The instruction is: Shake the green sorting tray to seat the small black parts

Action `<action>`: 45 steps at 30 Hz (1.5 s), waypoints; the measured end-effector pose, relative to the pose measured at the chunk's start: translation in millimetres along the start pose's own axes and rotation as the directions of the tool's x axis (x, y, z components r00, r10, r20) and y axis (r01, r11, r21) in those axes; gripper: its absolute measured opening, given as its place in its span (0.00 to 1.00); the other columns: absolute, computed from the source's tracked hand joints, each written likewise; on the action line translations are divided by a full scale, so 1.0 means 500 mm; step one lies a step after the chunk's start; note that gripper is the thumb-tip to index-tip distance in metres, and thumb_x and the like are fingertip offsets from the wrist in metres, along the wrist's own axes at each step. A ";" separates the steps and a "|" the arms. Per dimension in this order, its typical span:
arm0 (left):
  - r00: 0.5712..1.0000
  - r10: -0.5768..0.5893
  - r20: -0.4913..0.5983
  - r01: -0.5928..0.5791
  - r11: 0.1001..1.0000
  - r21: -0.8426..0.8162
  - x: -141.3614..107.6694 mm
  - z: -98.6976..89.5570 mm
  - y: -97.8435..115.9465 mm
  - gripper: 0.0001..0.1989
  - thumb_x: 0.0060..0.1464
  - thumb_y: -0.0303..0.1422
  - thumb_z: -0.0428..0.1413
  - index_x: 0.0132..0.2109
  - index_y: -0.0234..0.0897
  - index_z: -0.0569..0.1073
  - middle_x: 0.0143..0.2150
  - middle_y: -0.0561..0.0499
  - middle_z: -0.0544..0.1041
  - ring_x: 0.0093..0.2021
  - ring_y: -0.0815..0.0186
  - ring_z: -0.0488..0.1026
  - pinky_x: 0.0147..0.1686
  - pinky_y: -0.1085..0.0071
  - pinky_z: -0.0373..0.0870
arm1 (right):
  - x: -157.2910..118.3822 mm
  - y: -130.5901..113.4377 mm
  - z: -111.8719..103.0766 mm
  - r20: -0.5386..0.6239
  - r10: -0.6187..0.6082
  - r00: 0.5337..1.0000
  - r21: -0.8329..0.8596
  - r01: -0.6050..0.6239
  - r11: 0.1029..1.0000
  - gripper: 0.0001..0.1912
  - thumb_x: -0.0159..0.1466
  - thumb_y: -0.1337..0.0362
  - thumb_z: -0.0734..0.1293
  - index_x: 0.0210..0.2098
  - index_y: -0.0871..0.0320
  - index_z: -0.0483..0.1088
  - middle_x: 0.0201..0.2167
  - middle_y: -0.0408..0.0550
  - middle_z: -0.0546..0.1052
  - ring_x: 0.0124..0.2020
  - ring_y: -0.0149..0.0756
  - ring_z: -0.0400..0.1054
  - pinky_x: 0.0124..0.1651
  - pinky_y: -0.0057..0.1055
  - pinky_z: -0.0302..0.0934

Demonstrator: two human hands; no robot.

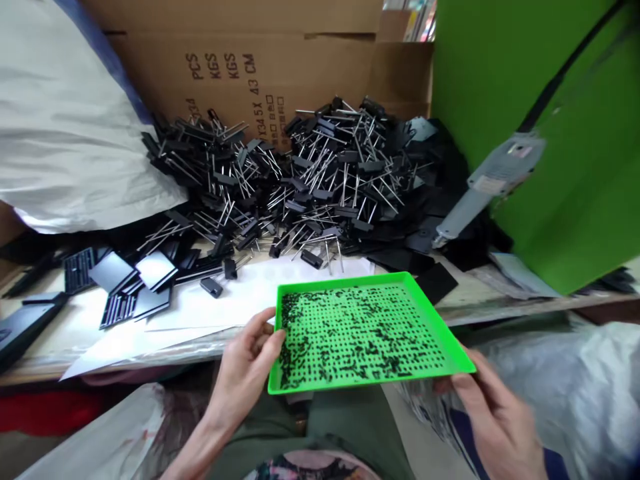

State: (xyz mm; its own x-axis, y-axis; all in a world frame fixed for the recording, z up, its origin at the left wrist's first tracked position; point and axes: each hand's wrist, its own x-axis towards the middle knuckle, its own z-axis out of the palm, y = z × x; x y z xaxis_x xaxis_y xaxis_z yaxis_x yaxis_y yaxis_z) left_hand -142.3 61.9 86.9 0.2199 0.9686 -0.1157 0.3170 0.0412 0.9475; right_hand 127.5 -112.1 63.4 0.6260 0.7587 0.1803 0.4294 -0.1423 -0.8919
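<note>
L hand (245, 373) grips left edge of a bright green plastic tray (440, 320), fingers curled round rim, thumb toward tray. R hand (495, 420), a bit blurred, holds lower right corner, fingers spread along rim. Tray sits btwn hands, dotted w/ many small black parts (360, 340) in rough rows. Just beyond hands, on table (500, 307), a big heap of black components w/ metal pins (310, 187) lies partly on white paper (250, 293), against a cardboard box (250, 73). Beyond L hand, flat black plates (115, 280); beyond R hand, a grey power tool (493, 180) by a green panel (565, 133).
</note>
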 end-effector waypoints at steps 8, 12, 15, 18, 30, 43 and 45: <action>0.979 0.195 -0.054 -0.183 0.967 0.175 -0.010 0.006 0.015 0.23 0.57 0.41 0.55 0.57 0.37 0.72 0.30 0.54 0.73 0.26 0.71 0.67 0.26 0.76 0.64 | -0.021 0.074 0.014 0.094 0.199 0.976 0.112 -0.209 0.971 0.26 0.65 0.49 0.66 0.57 0.57 0.71 0.31 0.47 0.82 0.28 0.39 0.77 0.35 0.28 0.73; 0.970 0.208 -0.122 -0.183 0.964 0.191 -0.005 -0.008 0.016 0.23 0.55 0.42 0.56 0.56 0.36 0.74 0.30 0.54 0.73 0.26 0.71 0.67 0.25 0.76 0.65 | -0.012 0.070 0.032 0.158 0.112 0.981 0.108 -0.130 0.986 0.24 0.65 0.50 0.66 0.56 0.56 0.71 0.31 0.46 0.82 0.28 0.38 0.77 0.35 0.28 0.74; 0.969 0.212 -0.130 -0.183 0.962 0.201 -0.007 -0.007 0.016 0.23 0.56 0.42 0.56 0.56 0.36 0.73 0.30 0.54 0.74 0.26 0.71 0.67 0.25 0.77 0.65 | 0.000 0.055 0.033 0.150 0.035 0.988 0.093 -0.049 0.994 0.22 0.66 0.51 0.65 0.55 0.54 0.72 0.35 0.47 0.82 0.27 0.36 0.76 0.33 0.27 0.73; 0.972 0.223 -0.079 -0.203 0.958 0.202 -0.008 0.000 0.015 0.23 0.57 0.41 0.55 0.57 0.37 0.73 0.31 0.53 0.74 0.27 0.71 0.68 0.26 0.76 0.65 | 0.006 0.051 0.025 0.074 -0.003 0.997 0.000 0.003 1.000 0.19 0.67 0.52 0.65 0.53 0.53 0.73 0.30 0.44 0.81 0.28 0.36 0.76 0.33 0.24 0.72; 0.987 0.109 -0.121 -0.093 0.987 0.131 0.005 -0.018 0.003 0.27 0.53 0.46 0.57 0.55 0.34 0.73 0.29 0.54 0.71 0.26 0.71 0.65 0.25 0.75 0.63 | 0.015 0.024 0.034 0.076 -0.040 0.996 0.045 0.036 0.998 0.20 0.68 0.52 0.64 0.54 0.54 0.72 0.33 0.47 0.75 0.32 0.37 0.72 0.35 0.27 0.69; 0.993 -0.017 -0.114 0.022 0.999 0.045 0.004 -0.040 -0.002 0.31 0.50 0.50 0.60 0.56 0.35 0.72 0.34 0.52 0.74 0.31 0.69 0.68 0.29 0.75 0.65 | 0.017 0.003 0.046 0.134 0.007 0.991 0.158 -0.028 0.987 0.19 0.65 0.51 0.66 0.52 0.54 0.74 0.31 0.44 0.75 0.26 0.32 0.69 0.32 0.25 0.66; 0.997 -0.035 -0.074 0.038 0.999 0.035 0.002 -0.032 -0.006 0.31 0.51 0.50 0.59 0.55 0.34 0.72 0.33 0.52 0.73 0.30 0.69 0.67 0.28 0.74 0.64 | 0.020 0.006 0.038 0.111 -0.006 0.994 0.110 -0.007 0.994 0.19 0.66 0.52 0.66 0.51 0.54 0.74 0.28 0.43 0.73 0.26 0.32 0.68 0.33 0.26 0.65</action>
State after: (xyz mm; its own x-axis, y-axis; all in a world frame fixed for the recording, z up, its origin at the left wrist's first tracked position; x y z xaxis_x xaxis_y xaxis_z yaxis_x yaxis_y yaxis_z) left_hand -157.9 66.8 88.8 0.1398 0.9821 -0.1266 0.3570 0.0693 0.9315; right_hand 122.7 -92.7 54.5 0.5471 0.8256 0.1380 0.3510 -0.0766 -0.9332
